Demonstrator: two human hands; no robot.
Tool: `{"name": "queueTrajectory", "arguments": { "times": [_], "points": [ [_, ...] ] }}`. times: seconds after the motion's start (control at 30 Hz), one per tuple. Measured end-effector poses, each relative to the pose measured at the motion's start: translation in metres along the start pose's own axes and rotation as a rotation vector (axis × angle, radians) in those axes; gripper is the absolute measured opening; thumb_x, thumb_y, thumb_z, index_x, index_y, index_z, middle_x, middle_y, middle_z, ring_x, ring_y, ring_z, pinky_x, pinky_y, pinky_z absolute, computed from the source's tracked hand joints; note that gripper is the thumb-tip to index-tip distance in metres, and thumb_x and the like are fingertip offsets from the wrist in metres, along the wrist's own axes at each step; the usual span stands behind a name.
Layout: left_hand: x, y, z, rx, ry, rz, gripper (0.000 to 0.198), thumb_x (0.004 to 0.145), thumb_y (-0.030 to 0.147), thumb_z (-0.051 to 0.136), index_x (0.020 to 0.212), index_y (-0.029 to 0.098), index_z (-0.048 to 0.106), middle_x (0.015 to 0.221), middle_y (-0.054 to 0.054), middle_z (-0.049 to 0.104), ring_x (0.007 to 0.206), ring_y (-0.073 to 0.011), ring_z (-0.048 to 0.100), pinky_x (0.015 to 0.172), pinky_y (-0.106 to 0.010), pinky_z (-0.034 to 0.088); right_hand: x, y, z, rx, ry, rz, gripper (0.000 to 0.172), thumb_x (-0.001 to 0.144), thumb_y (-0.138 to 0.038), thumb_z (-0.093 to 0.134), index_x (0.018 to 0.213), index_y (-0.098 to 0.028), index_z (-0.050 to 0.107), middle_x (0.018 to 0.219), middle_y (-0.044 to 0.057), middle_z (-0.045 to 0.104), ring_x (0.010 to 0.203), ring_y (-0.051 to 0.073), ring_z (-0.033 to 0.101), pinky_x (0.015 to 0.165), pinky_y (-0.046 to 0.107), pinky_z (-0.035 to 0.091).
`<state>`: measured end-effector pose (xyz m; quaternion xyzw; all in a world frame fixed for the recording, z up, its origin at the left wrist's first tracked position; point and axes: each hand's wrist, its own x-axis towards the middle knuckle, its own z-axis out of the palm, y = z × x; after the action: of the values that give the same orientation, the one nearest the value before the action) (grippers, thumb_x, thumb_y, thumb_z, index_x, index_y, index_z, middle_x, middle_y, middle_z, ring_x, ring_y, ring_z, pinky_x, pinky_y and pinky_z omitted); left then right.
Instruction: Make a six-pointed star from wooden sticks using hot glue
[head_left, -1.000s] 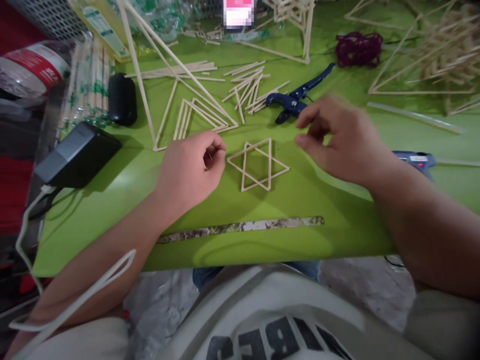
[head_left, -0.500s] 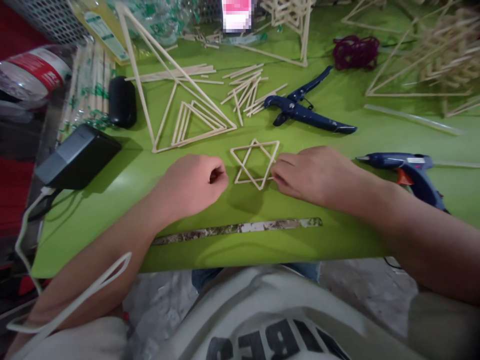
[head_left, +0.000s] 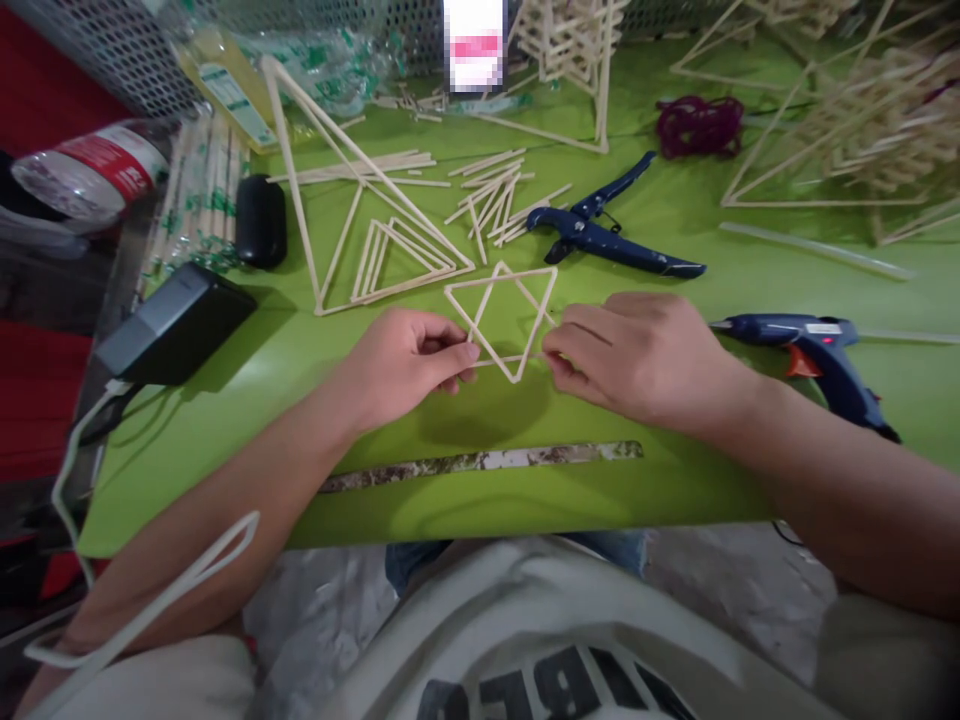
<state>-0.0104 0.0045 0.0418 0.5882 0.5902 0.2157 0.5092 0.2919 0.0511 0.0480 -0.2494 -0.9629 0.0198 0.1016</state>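
A six-pointed star of thin wooden sticks (head_left: 501, 318) is tilted up off the green table (head_left: 390, 500), between my two hands. My left hand (head_left: 405, 362) pinches its lower left edge. On the other side my right hand (head_left: 637, 352) pinches the star's lower right corner. Both hands have their fingers closed on the sticks.
A blue glue gun (head_left: 802, 345) lies just right of my right hand and blue pliers (head_left: 607, 232) lie behind the star. Nested stick triangles (head_left: 390, 255), loose sticks (head_left: 495, 195), a black box (head_left: 176, 320), a black case (head_left: 260, 220) and a plastic bottle (head_left: 90, 175) are around.
My right hand came down from over the pliers to the star. Both hands then took hold of the star and lifted it off the table; my left hand was a fist beside it before.
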Motion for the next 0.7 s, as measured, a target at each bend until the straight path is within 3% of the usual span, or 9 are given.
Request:
{"name": "queueTrajectory", "arguments": {
  "times": [0.1,0.2,0.27,0.43,0.7],
  "points": [
    [-0.001,-0.002,0.002,-0.050,0.084,0.105,0.019,0.111,0.036,0.082,0.105,0.019,0.089,0.092,-0.008,0.091,0.079,-0.0207,0.087,0.075,-0.033,0.075,-0.001,-0.005,-0.005,0.204,0.145,0.087,0.027,0.115,-0.028,0.062,0.089,-0.027,0.069,0.082,0.003,0.075,0.065,0.020,0.054,0.063,0.040,0.041],
    [-0.004,-0.002,0.007,-0.124,0.157,0.192,0.018,0.108,0.037,0.088,0.106,0.019,0.091,0.093,-0.007,0.091,0.082,-0.0205,0.088,0.075,-0.030,0.076,-0.003,-0.005,-0.001,0.470,0.456,0.270,0.020,0.112,-0.032,0.073,0.093,-0.030,0.066,0.077,0.001,0.064,0.066,0.020,0.056,0.063,0.040,0.044],
    [-0.005,-0.002,0.010,-0.176,0.203,0.251,0.016,0.106,0.036,0.091,0.103,0.020,0.092,0.090,-0.005,0.090,0.079,-0.0191,0.087,0.073,-0.027,0.075,-0.003,-0.004,0.006,0.653,0.606,0.375,0.018,0.110,-0.041,0.081,0.101,-0.031,0.070,0.080,0.000,0.065,0.066,0.019,0.056,0.060,0.039,0.045],
    [-0.008,-0.004,0.018,-0.182,0.290,0.365,0.011,0.106,0.034,0.092,0.100,0.024,0.093,0.089,-0.002,0.090,0.075,-0.0159,0.085,0.070,-0.023,0.073,0.001,-0.008,0.021,0.931,0.585,0.500,0.033,0.098,-0.058,0.100,0.106,-0.029,0.085,0.093,0.004,0.082,0.071,0.018,0.067,0.057,0.035,0.053],
    [-0.007,-0.003,0.022,-0.095,0.417,0.542,0.008,0.104,0.033,0.095,0.106,0.025,0.095,0.104,-0.003,0.093,0.088,-0.0174,0.087,0.081,-0.027,0.076,0.002,-0.020,0.026,0.909,0.664,0.533,0.010,0.098,-0.030,0.099,0.095,-0.024,0.091,0.083,0.002,0.082,0.063,0.015,0.066,0.053,0.030,0.053]
  ]
}}
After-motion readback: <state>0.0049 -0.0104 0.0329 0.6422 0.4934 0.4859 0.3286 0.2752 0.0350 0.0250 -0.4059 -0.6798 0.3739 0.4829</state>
